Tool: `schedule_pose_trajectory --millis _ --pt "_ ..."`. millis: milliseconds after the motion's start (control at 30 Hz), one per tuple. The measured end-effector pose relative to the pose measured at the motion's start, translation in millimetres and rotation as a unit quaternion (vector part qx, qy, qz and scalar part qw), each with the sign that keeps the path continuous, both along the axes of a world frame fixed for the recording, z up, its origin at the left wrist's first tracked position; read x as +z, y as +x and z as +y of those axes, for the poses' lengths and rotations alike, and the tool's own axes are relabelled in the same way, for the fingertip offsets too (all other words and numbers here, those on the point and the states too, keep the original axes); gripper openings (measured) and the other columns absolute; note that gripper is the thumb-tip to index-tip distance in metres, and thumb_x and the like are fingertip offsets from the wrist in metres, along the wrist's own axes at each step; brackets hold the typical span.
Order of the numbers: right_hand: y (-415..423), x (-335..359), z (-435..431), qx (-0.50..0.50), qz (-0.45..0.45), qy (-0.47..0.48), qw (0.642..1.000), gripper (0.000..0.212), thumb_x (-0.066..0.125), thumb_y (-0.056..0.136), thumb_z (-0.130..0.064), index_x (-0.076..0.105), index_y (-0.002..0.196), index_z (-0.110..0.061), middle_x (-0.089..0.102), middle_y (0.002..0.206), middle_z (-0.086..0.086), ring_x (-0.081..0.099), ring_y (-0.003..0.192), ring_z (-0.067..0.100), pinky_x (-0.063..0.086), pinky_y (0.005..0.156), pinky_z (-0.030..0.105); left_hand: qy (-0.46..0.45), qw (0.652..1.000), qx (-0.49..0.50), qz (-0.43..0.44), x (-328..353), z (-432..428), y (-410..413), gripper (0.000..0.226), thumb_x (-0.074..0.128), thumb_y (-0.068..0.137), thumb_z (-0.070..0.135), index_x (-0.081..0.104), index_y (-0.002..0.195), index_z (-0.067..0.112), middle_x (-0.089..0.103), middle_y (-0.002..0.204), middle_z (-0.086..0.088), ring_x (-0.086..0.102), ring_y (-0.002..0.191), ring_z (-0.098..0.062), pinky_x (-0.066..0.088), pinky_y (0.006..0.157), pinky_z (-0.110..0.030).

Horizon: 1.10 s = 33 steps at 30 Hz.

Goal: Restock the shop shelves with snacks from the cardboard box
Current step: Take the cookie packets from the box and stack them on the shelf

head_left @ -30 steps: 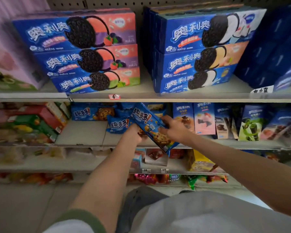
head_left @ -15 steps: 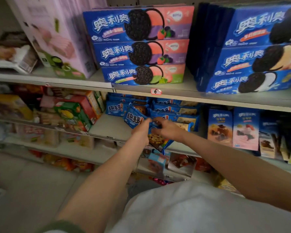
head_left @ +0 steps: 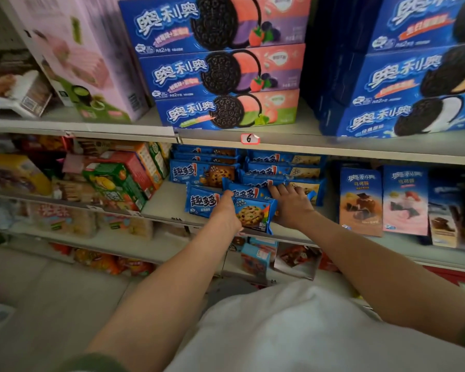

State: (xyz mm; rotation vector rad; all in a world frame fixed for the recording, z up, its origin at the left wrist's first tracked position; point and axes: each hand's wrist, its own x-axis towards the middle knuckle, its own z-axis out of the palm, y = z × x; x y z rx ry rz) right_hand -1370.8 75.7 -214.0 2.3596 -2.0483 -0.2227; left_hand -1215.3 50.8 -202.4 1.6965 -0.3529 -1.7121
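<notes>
The cookie packet (head_left: 254, 213) stands tilted at the front edge of the middle shelf (head_left: 167, 202), its cookie picture facing out. The left hand (head_left: 224, 212) grips its left end, with the fingers hidden behind the wrapper. The right hand (head_left: 290, 204) lies at its right end, fingers stretched flat and reaching onto the stacked blue packets (head_left: 283, 170) just behind. The two hands are apart, with the packet between them. Another blue packet (head_left: 199, 204) leans just to the left, touching the held one. Toward the shelf's right end stand upright snack boxes (head_left: 360, 201); toward its left end lie a green box (head_left: 113, 183) and a red box, tipped over. On the upper shelf (head_left: 333, 146), above a tag marked 6 (head_left: 249, 138), sit stacked sandwich-cookie boxes (head_left: 226, 108) beside a pink box (head_left: 91, 63).
</notes>
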Motion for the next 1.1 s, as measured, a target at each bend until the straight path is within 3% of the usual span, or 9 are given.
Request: schedule_pose_trajectory --millis 200,300,467,600,700,833,900,1100 --pt "-16 -12 6 -0.011 0.013 -0.052 0.998 0.079 0.06 0.083 -0.041 0.018 0.144 -0.011 0.035 0.142 0.01 0.034 0.131 0.028 0.028 0.107 0.041 0.001 1.0 -0.006 0.002 -3 4 -19 0.046 0.06 0.083 0.049 0.06 0.11 0.011 0.068 0.108 -0.007 0.066 0.093 -0.027 0.054 0.084 -0.04" --pt "-31 -16 8 -0.025 0.022 -0.068 0.997 0.075 0.061 0.084 -0.035 0.022 0.142 -0.01 0.036 0.142 0.01 0.036 0.13 0.028 0.03 0.106 0.041 0.009 1.0 -0.022 -0.005 -7 6 -31 0.054 0.063 0.078 0.049 0.056 0.119 0.014 0.063 0.117 -0.009 0.062 0.104 -0.03 0.048 0.094 -0.049" --pt "-37 -18 3 -0.027 0.013 -0.07 0.997 0.072 0.063 0.083 -0.032 0.025 0.14 -0.012 0.037 0.142 0.008 0.036 0.131 0.026 0.031 0.106 0.041 0.015 0.999 -0.04 0.005 -10 11 -45 0.034 0.059 0.087 0.042 0.053 0.092 0.01 0.062 0.095 -0.008 0.062 0.087 -0.026 0.048 0.095 -0.043" --pt "-38 -20 3 -0.034 0.006 -0.065 0.997 0.073 0.063 0.083 -0.03 0.023 0.141 -0.013 0.035 0.142 0.008 0.035 0.131 0.026 0.03 0.107 0.041 0.013 0.999 -0.035 0.015 -11 13 -46 0.039 0.059 0.086 0.046 0.052 0.101 0.01 0.059 0.107 -0.01 0.059 0.105 -0.029 0.043 0.1 -0.049" --pt "-41 -16 4 -0.028 -0.022 -0.057 0.998 0.07 0.06 0.086 -0.032 0.023 0.142 -0.013 0.034 0.143 0.008 0.033 0.132 0.027 0.029 0.108 0.041 0.013 0.999 -0.037 0.007 -8 15 -45 0.034 0.058 0.087 0.044 0.051 0.089 0.01 0.06 0.099 -0.009 0.061 0.102 -0.028 0.044 0.1 -0.048" --pt "-46 -1 9 -0.016 -0.022 -0.055 0.998 0.07 0.06 0.085 -0.034 0.025 0.141 -0.014 0.035 0.141 0.006 0.033 0.132 0.025 0.026 0.109 0.041 0.024 0.999 -0.029 0.024 -4 17 -44 0.055 0.065 0.078 0.049 0.053 0.118 0.013 0.057 0.119 -0.011 0.057 0.11 -0.032 0.044 0.098 -0.052" --pt "-48 5 11 -0.012 -0.003 -0.049 0.999 0.073 0.061 0.084 -0.038 0.024 0.142 -0.014 0.035 0.142 0.006 0.033 0.132 0.025 0.025 0.11 0.041 0.03 0.999 -0.034 0.019 -8 15 -43 0.061 0.066 0.076 0.051 0.053 0.122 0.014 0.058 0.121 -0.01 0.058 0.107 -0.032 0.046 0.096 -0.052" --pt "-40 -1 18 -0.026 0.051 -0.035 0.998 0.072 0.057 0.088 -0.028 0.017 0.146 -0.013 0.032 0.147 0.007 0.032 0.134 0.027 0.026 0.111 0.04 0.018 0.999 -0.021 0.019 -1 21 -27 0.037 0.059 0.087 0.046 0.059 0.094 0.01 0.07 0.108 -0.007 0.068 0.089 -0.025 0.055 0.085 -0.041"
